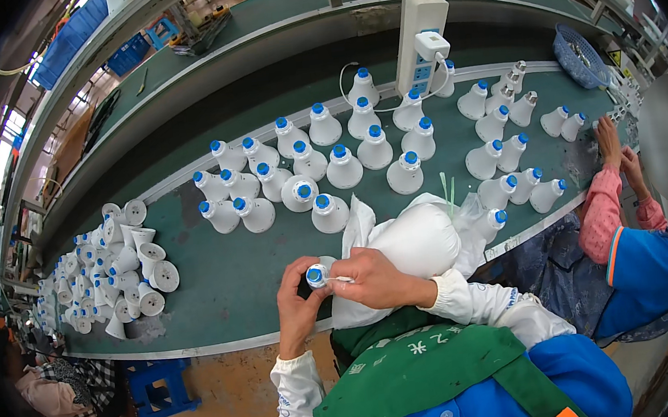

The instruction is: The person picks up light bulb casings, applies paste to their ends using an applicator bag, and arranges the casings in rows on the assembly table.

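Note:
My left hand (299, 300) is wrapped round a white cone-shaped bulb housing (316, 274) with a blue top, held upright near the table's front edge. Beside its neck, my right hand (377, 278) is closed in a pinch on a thin white piece (342, 278), whose kind is too small to tell. Its tip reaches toward the blue top. Right behind my right hand lies a full white plastic bag (417, 241), its contents hidden. More white housings with blue tops, such as one housing (330, 214), stand upright just beyond my hands.
A heap of housings (122, 265) lies at the left of the green table (197, 294). A white power strip (420, 31) on a post carries a plugged-in charger. At the right sit a blue basket (580, 56), metal-capped bulbs (524, 108) and a co-worker's hands (616, 151).

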The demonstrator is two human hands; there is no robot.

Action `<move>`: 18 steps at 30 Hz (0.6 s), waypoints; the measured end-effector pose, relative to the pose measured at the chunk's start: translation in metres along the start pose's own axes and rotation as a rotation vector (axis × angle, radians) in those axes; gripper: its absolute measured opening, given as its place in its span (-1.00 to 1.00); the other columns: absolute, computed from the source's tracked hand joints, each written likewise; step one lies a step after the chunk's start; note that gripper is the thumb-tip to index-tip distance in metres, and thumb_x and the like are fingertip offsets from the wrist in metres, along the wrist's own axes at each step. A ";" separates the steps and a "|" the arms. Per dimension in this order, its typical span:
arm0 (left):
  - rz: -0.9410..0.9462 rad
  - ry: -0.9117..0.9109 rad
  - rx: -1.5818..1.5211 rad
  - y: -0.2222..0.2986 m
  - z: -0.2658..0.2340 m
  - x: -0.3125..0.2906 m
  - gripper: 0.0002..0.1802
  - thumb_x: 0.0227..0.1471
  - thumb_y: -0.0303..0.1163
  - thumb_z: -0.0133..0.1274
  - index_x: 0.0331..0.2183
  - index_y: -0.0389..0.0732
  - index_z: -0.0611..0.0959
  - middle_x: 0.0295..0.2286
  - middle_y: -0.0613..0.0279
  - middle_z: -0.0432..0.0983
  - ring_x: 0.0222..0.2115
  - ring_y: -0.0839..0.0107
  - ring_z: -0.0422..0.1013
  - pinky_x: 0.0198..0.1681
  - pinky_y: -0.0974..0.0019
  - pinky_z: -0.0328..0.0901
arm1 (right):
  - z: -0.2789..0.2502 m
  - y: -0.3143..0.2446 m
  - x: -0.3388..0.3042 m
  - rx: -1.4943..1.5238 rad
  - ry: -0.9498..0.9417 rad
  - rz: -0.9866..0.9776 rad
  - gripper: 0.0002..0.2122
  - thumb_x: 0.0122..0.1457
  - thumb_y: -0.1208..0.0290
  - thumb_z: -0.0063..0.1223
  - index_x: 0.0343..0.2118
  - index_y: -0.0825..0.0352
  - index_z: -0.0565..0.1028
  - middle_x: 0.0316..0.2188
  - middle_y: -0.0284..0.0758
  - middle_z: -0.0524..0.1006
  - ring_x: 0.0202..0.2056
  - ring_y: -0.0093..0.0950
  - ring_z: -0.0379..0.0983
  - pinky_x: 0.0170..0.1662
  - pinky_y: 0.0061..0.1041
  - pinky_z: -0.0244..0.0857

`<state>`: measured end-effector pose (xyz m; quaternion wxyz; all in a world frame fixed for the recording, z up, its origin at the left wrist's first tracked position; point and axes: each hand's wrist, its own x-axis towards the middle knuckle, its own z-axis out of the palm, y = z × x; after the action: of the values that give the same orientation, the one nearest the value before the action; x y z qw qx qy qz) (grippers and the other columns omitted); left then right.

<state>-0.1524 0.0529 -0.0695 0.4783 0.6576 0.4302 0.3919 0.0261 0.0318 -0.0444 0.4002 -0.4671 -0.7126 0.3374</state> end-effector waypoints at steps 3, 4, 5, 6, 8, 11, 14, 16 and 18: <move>0.011 0.053 0.088 0.003 -0.002 0.000 -0.53 -0.34 -0.63 0.19 -0.24 -0.26 0.52 -0.22 0.16 0.41 -0.17 0.31 0.34 -0.06 0.34 0.21 | -0.004 0.001 -0.002 0.000 -0.009 -0.048 -0.85 -0.01 0.31 0.02 -0.55 0.28 0.44 -0.68 -0.24 0.41 -0.60 -0.21 0.28 -0.46 -0.29 0.15; 0.017 0.108 0.176 0.004 -0.004 0.001 -0.53 -0.35 -0.63 0.19 -0.24 -0.26 0.53 -0.22 0.16 0.41 -0.16 0.32 0.34 -0.06 0.33 0.21 | -0.003 0.004 -0.002 0.021 -0.012 -0.045 -0.83 0.01 0.28 0.02 -0.55 0.27 0.44 -0.68 -0.24 0.41 -0.60 -0.20 0.28 -0.45 -0.30 0.15; 0.002 0.172 0.130 0.003 -0.014 0.003 -0.53 -0.34 -0.62 0.19 -0.23 -0.25 0.53 -0.22 0.18 0.41 -0.17 0.36 0.34 -0.07 0.33 0.22 | -0.002 0.007 -0.003 0.040 -0.013 -0.041 -0.81 0.03 0.25 0.02 -0.55 0.26 0.44 -0.68 -0.23 0.40 -0.60 -0.20 0.29 -0.44 -0.30 0.15; -0.018 0.246 0.109 -0.002 -0.031 0.003 -0.53 -0.32 -0.62 0.17 -0.21 -0.25 0.52 -0.22 0.21 0.41 -0.21 0.41 0.35 -0.10 0.34 0.26 | 0.000 0.008 -0.003 0.042 -0.015 -0.049 -0.78 0.05 0.18 0.03 -0.54 0.24 0.45 -0.66 -0.22 0.41 -0.58 -0.18 0.30 -0.43 -0.29 0.16; 0.025 0.361 -0.064 0.020 -0.047 0.015 -0.53 -0.25 -0.62 0.13 -0.17 -0.30 0.48 -0.28 0.25 0.42 -0.27 0.46 0.38 -0.14 0.37 0.30 | -0.002 0.006 -0.003 0.018 -0.103 -0.027 -0.79 0.05 0.19 0.03 -0.43 0.25 0.45 -0.60 -0.23 0.45 -0.51 -0.18 0.33 -0.39 -0.26 0.16; 0.115 0.258 -0.096 0.080 -0.038 0.040 -0.52 -0.25 -0.60 0.14 -0.16 -0.29 0.47 -0.29 0.28 0.42 -0.31 0.51 0.37 -0.24 0.44 0.30 | 0.001 0.007 -0.008 -0.013 -0.147 -0.083 -0.78 0.03 0.29 0.02 -0.30 0.29 0.42 -0.57 -0.21 0.47 -0.47 -0.17 0.35 -0.32 -0.27 0.15; 0.221 -0.040 0.158 0.122 0.015 0.072 -0.52 -0.32 -0.60 0.19 -0.21 -0.25 0.50 -0.28 0.27 0.44 -0.35 0.57 0.36 -0.38 0.50 0.27 | 0.002 0.014 -0.011 -0.009 -0.195 -0.136 -0.73 -0.01 0.41 0.02 -0.21 0.32 0.38 -0.54 -0.17 0.48 -0.44 -0.17 0.36 -0.24 -0.31 0.14; 0.355 -0.244 0.241 0.145 0.075 0.096 -0.49 -0.32 -0.60 0.20 -0.19 -0.22 0.50 -0.26 0.27 0.44 -0.38 0.53 0.36 -0.39 0.48 0.28 | 0.008 0.032 -0.014 -0.025 -0.242 -0.133 -0.69 -0.06 0.48 0.05 -0.19 0.34 0.37 -0.51 -0.14 0.49 -0.39 -0.15 0.39 -0.17 -0.27 0.15; 0.432 -0.315 0.267 0.157 0.133 0.120 -0.52 -0.32 -0.57 0.22 -0.22 -0.24 0.51 -0.29 0.23 0.46 -0.46 0.51 0.37 -0.46 0.46 0.28 | 0.033 0.056 -0.013 -0.007 -0.165 -0.218 -0.65 -0.07 0.48 0.06 -0.16 0.35 0.36 -0.44 -0.11 0.49 -0.32 -0.13 0.38 -0.11 -0.24 0.14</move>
<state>0.0391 0.0996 0.0638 0.3542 0.8437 0.2485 0.3176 0.0224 0.0345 -0.1102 0.3728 -0.3590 -0.7909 0.3265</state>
